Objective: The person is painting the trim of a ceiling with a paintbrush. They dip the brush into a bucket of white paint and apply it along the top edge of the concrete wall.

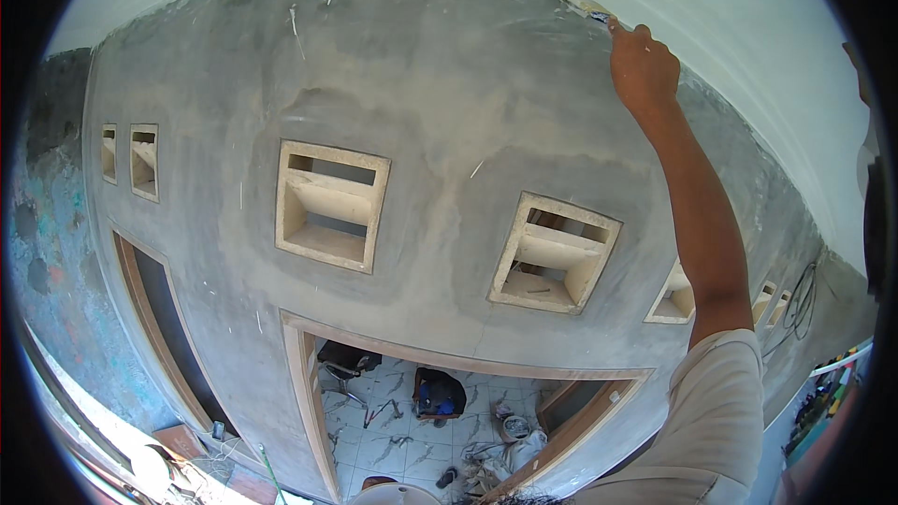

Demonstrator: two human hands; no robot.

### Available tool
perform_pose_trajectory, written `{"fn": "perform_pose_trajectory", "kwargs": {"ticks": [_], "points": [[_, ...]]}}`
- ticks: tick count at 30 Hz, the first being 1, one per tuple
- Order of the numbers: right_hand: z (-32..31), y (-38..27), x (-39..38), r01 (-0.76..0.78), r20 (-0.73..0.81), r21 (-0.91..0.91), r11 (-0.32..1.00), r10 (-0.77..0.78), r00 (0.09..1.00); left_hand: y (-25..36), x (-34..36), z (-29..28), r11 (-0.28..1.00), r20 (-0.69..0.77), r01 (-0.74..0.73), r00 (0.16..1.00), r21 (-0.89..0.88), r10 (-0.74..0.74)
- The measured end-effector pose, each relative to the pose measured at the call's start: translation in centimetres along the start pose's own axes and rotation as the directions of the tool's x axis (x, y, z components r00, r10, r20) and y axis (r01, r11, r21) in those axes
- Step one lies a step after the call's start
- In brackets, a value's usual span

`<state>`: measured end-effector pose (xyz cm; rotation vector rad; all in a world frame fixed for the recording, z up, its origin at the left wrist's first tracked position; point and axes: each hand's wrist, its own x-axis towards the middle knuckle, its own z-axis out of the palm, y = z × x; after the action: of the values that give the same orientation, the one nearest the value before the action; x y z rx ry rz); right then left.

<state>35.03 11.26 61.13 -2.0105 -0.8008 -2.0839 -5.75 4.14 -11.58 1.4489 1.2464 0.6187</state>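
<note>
High at the upper right, my right arm is raised, and my right hand [645, 65] is closed round a small flat hand tool [597, 13]. The tool has a pale yellowish end and a dark blue part; whether it is a brush or a scraper is too small to tell. It meets the seam where the grey plastered wall [421, 65] joins the white ceiling moulding [748, 65]. Whitish smears run along the wall's top edge beside the tool. My left hand does not show.
Cream vent blocks [381, 215] are set into the wall. Below is a wooden-framed doorway [468, 357], with a chair [348, 360], a bucket [515, 426] and crumpled sheeting beyond it. A round pale rim [398, 494] shows at the bottom. Coiled cable [800, 304] hangs at right.
</note>
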Motion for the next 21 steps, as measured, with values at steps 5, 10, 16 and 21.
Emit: {"fn": "perform_pose_trajectory", "kwargs": {"ticks": [5,10,16,21], "points": [[-1.1,-3.1,-2.4,0.122,-0.217,0.284,0.951,-0.06,0.974,0.5,0.5,0.3,0.998,0.031,0.051,0.998,0.04,-0.052],[0.2,-12.3,1.9,0.19,-0.229,0.472,0.861,-0.088,0.969,-2.1,1.3,1.1,0.988,0.01,-0.122,0.993,0.098,0.121],[3.0,-9.0,2.4,-0.064,-0.152,0.524,0.849,0.168,0.974,0.1,0.3,0.3,0.993,0.014,-0.086,0.996,0.081,0.086],[2.8,-2.5,-3.1,-0.367,0.032,0.548,0.752,0.419,0.907,-3.8,1.6,1.3,0.985,0.012,-0.054,0.999,0.161,0.053]]}}
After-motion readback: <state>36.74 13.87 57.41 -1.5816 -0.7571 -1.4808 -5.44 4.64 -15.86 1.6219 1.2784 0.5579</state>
